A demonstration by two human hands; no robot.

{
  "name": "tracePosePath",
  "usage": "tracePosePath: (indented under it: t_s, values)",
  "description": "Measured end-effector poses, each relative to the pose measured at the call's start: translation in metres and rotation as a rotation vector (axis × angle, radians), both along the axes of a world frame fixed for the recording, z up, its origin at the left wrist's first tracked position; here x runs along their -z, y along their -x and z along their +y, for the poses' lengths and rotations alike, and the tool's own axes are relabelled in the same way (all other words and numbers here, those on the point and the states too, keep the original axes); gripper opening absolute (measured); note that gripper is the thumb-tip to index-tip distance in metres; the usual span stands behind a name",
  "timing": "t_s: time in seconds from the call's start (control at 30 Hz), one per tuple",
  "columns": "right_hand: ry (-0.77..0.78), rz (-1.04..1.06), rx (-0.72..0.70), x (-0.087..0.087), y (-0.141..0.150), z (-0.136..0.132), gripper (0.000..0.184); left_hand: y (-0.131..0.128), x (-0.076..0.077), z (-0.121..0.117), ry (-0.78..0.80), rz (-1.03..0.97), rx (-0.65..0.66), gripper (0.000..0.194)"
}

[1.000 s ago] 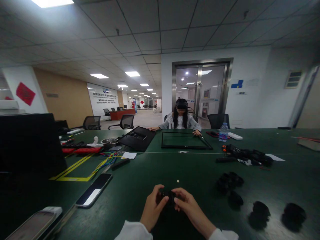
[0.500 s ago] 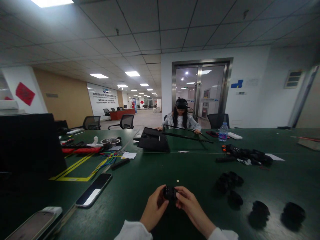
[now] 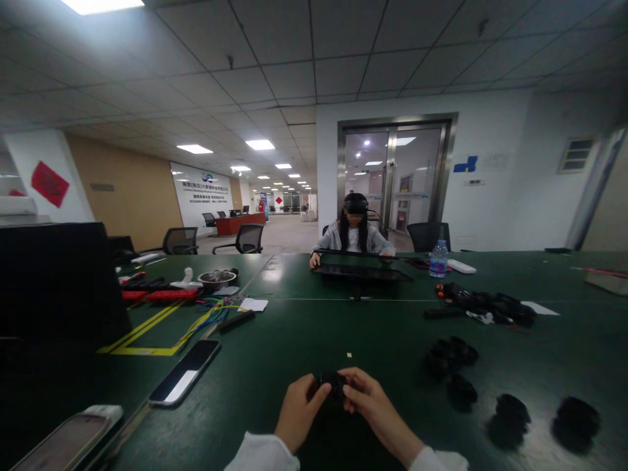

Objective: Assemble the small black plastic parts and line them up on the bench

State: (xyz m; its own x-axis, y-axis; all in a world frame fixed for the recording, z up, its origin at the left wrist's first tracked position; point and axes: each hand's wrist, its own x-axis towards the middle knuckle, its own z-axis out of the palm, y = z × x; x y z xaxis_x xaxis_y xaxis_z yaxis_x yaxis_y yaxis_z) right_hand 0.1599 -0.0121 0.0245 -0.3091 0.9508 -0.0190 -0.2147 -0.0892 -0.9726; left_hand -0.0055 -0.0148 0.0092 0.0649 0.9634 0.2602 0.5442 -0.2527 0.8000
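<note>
Under a tiled ceiling [image 3: 338, 65] with lit panels, a green tabletop [image 3: 294, 327] stretched across an office, with glass doors [image 3: 392, 176] beyond its far edge. Taking the wearer's hands as the clock's centre, a person [image 3: 354, 229] with a dark band around the head sat at twelve o'clock, holding a thin black frame [image 3: 377, 255] above or against a dark panel [image 3: 363, 271]. Near the close edge, the small black part [image 3: 333, 384] was between the wearer's two hands, its details too dark to make out. The left hand [image 3: 297, 409] had its grip closed on one side of it, thumb on the near face; the right hand [image 3: 370, 402] pinched the other side, thumb and fingers bent around it. A pale scrap [image 3: 349, 355] lay just beyond them, near twelve o'clock. At two to three o'clock rested a cluster of black pieces [image 3: 451, 356], with more dark lumps [image 3: 510, 412] toward three. A bottle [image 3: 438, 259] stood at one o'clock, and a tangled black pile [image 3: 490, 306] lay at two. A dark-screened phone [image 3: 185, 374] sat at nine, coloured wires [image 3: 213, 316] and a metal bowl [image 3: 217, 279] at ten.
</note>
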Motion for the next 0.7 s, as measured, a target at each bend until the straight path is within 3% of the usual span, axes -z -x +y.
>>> tracePosePath:
  t_s: [0.2,0.43,0.7]
  values:
    - [0.014,0.038,0.012,0.004,-0.001,0.001,0.028,0.001,0.000,-0.002,-0.013,-0.052,0.026,0.040]
    - [0.079,0.130,0.070,0.015,-0.001,0.008,0.027,0.002,-0.004,-0.006,-0.049,-0.083,0.144,0.036]
    - [0.110,0.153,0.077,0.008,-0.001,0.006,0.027,0.000,-0.004,-0.004,-0.067,-0.090,0.074,0.035]
